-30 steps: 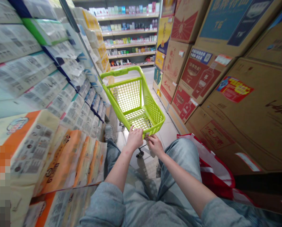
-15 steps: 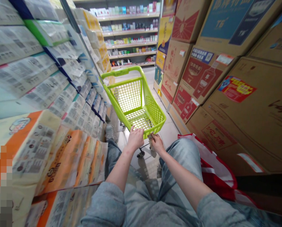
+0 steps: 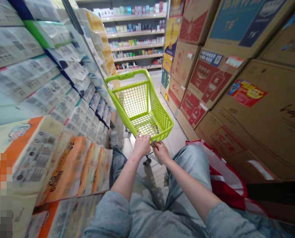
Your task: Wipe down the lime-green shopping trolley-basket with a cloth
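Observation:
A bright green shopping cart (image 3: 151,81) stands in front of me, its basket holding nothing I can see. Fingers curled over the basket's near edge, my left hand (image 3: 142,145) grips the cart. Close beside it on the right, my right hand (image 3: 161,152) is closed on a small, crumpled greyish-brown cloth (image 3: 153,143). The cloth lies against the outside of the near rim, and part of it hangs below the fingers. My knees are bent on either side of the cart's near end.
Packs of tissue paper (image 3: 70,165) are stacked along the left. Cardboard cartons (image 3: 256,132) form a wall on the right, with a red and white bag (image 3: 226,172) before them. Shelves of small goods (image 3: 137,33) cross the far end. A wheel (image 3: 147,161) shows below the cart.
My right hand has slid a little to the left along the cart's near rim with the cloth, closer to my left hand. The left hand and the cart have stayed put.

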